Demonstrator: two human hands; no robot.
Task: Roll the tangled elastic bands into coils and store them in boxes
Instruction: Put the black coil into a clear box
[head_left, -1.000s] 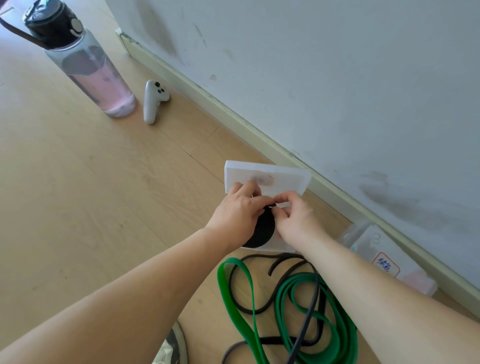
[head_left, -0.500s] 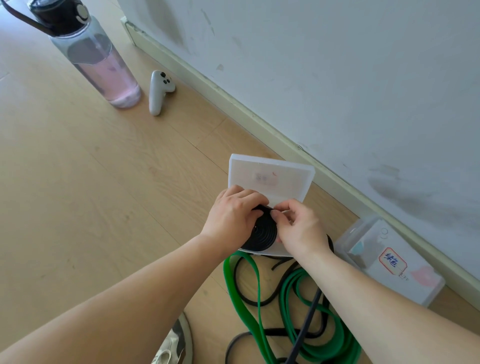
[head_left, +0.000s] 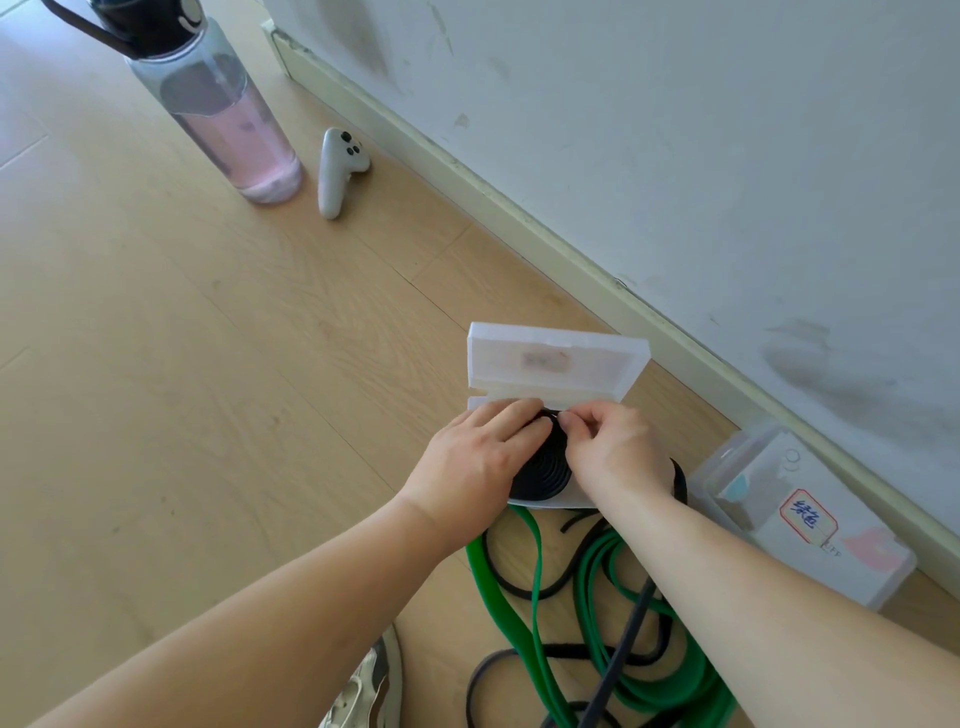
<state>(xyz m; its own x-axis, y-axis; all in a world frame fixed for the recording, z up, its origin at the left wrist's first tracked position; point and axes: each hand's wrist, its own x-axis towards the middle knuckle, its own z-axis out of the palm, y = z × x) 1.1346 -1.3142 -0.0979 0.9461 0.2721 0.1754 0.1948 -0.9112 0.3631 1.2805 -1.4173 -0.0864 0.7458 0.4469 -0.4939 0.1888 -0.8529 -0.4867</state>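
A black elastic band wound into a flat coil (head_left: 545, 467) lies in the base of an open translucent box (head_left: 550, 364), whose lid stands raised behind it. My left hand (head_left: 478, 462) holds the coil's left side with curled fingers. My right hand (head_left: 618, 452) pinches the coil's top edge and covers its right side. A tangle of green bands (head_left: 524, 587) and thin black bands (head_left: 519, 587) lies on the floor just in front of the box, under my right forearm.
A second, closed translucent box (head_left: 810, 525) with a handwritten label lies by the baseboard on the right. A water bottle (head_left: 223, 109) and a white controller (head_left: 337, 166) stand far left near the wall. A shoe (head_left: 369, 686) shows at the bottom edge. Wooden floor stretches left.
Both hands have pushed the black coil lower into the box base. The camera has shifted so that the labelled box on the right shows more fully.
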